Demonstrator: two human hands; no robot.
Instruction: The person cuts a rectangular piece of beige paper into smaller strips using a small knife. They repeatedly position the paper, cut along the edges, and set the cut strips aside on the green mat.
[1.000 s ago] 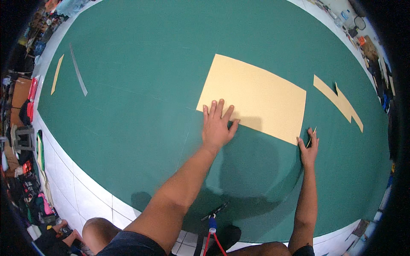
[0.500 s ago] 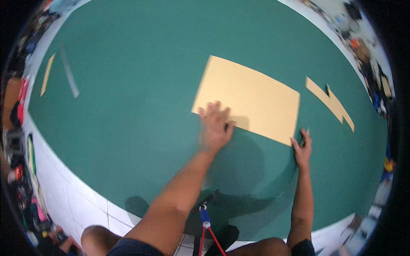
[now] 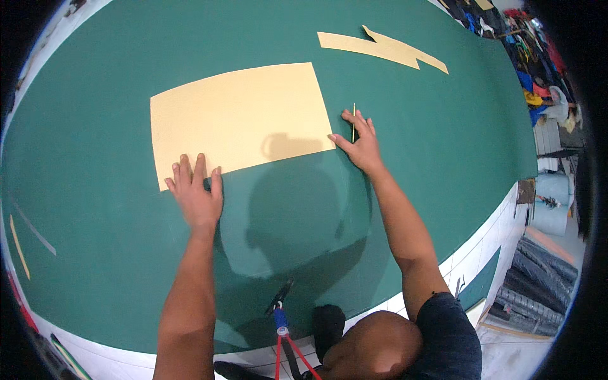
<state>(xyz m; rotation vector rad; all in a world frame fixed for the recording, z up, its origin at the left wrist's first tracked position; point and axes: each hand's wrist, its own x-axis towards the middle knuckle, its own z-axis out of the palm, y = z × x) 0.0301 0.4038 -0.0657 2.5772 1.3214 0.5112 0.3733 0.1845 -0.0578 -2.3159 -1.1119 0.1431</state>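
A large pale yellow sheet of paper (image 3: 240, 114) lies flat on a green mat (image 3: 278, 215). My left hand (image 3: 199, 193) rests with fingers spread over the sheet's near edge, close to its left corner. At the near right corner is my right hand (image 3: 360, 139), its thumb touching the paper. A thin yellowish stick (image 3: 353, 123), pencil-like, stands out from the fingers of that hand, which are curled around it. Beyond the sheet, to the right, lie joined or overlapping paper strips (image 3: 380, 47) of the same colour.
At the far left are a narrow yellow strip (image 3: 19, 247) and a clear, ruler-like strip (image 3: 38, 234). White tiles (image 3: 506, 221) border the mat. Dark rolls (image 3: 532, 285) sit at the right, below a pale blue container (image 3: 551, 202). Red cords with a blue part (image 3: 280, 318) hang near my lap.
My view has turned, so the sheet and strips appear shifted and rotated. Both hands remain at the sheet's near corners. My left hand is now still and spread; it was blurred before.
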